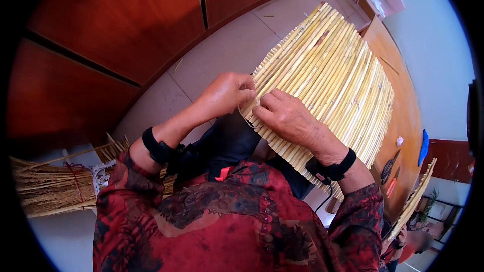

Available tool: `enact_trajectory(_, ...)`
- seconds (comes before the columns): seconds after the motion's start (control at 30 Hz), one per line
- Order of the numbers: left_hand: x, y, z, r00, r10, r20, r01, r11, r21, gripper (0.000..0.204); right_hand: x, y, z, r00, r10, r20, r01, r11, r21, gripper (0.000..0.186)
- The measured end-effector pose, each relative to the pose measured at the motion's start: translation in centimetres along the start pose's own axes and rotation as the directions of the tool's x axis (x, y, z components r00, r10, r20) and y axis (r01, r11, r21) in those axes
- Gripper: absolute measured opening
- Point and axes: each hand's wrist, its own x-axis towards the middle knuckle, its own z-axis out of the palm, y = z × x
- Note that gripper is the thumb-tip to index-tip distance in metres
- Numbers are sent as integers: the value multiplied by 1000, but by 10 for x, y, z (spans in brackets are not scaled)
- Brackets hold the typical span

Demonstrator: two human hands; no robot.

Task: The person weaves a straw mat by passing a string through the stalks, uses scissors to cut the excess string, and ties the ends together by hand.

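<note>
A mat of pale yellow reed stalks [333, 75], laid side by side and bound with thin ties, slants from my lap up onto the table. My left hand [233, 93] is closed in a pinch at the mat's left edge, where a thin pale cord [244, 118] loops down from the fingertips. Just to its right, my right hand [288, 119] lies over the stalks near that same edge. Its fingers are curled in, thumb against forefinger; what they pinch is hidden. Both wrists wear black straps.
Under the mat is a brown wooden table [403, 102] bearing dark-handled scissors [387, 172] and a red-handled tool [392, 187]. Bundled dry stalks [55, 189] lie at left. Red-brown cabinets [121, 20] line the far left. Another person [393, 252] with a similar mat sits lower right.
</note>
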Motion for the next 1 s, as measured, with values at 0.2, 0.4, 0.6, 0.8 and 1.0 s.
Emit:
enact_trajectory(0.2,-3,2,2,1000,6,13,-6,999,-50,9,-1,-7,-1,994,65,-83,-65,998,9,10)
enact_trajectory(0.4,-6,-5,10,880,439,-179,-367,870,331,8,-11,-10,-20,996,-51,-69,61,988,142,11)
enact_trajectory(0.6,-10,-8,16,875,434,-216,-338,865,370,7,-38,-25,-30,991,93,97,-125,900,417,12)
enact_trajectory(0.8,-10,-8,27,812,505,-293,-314,801,509,7,-55,-31,-39,974,187,131,-227,863,451,10)
enact_trajectory(1.0,-9,-7,32,804,516,-295,-254,746,615,8,-70,-45,-52,908,378,179,-418,809,414,10)
